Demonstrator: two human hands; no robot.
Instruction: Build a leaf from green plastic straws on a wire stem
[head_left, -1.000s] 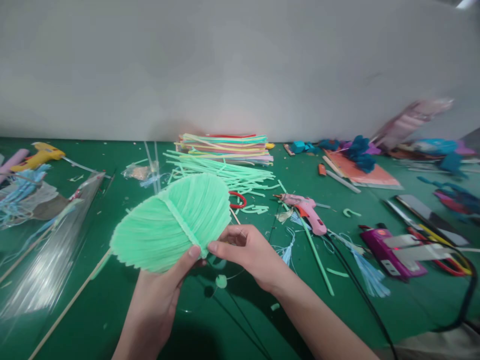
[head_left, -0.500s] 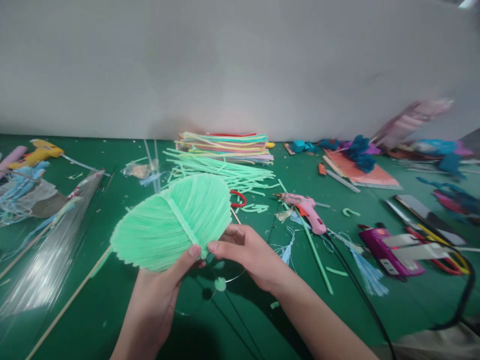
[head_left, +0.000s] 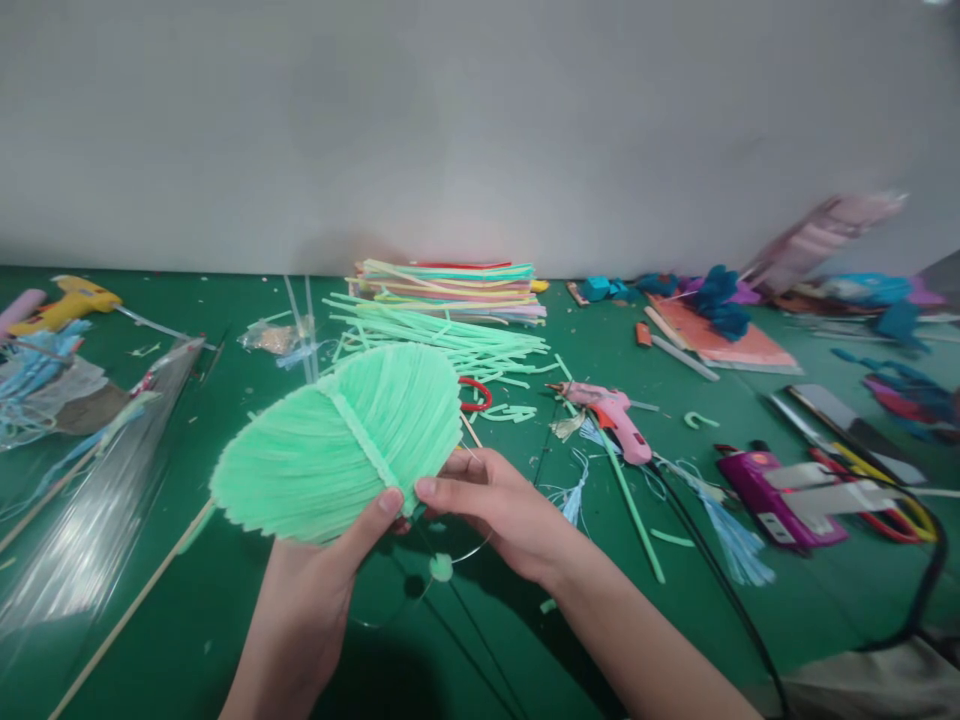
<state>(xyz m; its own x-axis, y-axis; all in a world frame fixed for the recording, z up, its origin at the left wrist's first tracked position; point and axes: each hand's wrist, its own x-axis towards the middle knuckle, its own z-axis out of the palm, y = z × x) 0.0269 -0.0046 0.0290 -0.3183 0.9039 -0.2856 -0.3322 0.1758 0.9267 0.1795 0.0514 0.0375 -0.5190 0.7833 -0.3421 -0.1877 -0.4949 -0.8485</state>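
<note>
A mint-green leaf-shaped fan made of pipe cleaners (head_left: 300, 450), with a raised rib across it, is held up over the table. My left hand (head_left: 330, 570) grips its lower edge from below, thumb on the front. At the base of the rib, my right hand (head_left: 487, 500) pinches with thumb and fingers close to the left thumb. A thin clear thread hangs beneath the hands, and a small green pompom (head_left: 441, 568) is on it. The far fingers of both hands are partly hidden.
Bundled coloured pipe cleaners (head_left: 450, 295) and loose green ones (head_left: 465, 345) lie behind the fan. To the right are a pink glue gun (head_left: 619, 420), a blue tassel (head_left: 739, 545) and a purple device (head_left: 780, 500). A yellow glue gun (head_left: 71, 303) and clear plastic wrap (head_left: 112, 490) lie left.
The fan has tilted very slightly, its left end shifting a little leftward. Both hands keep the same grip. The view has shifted slightly.
</note>
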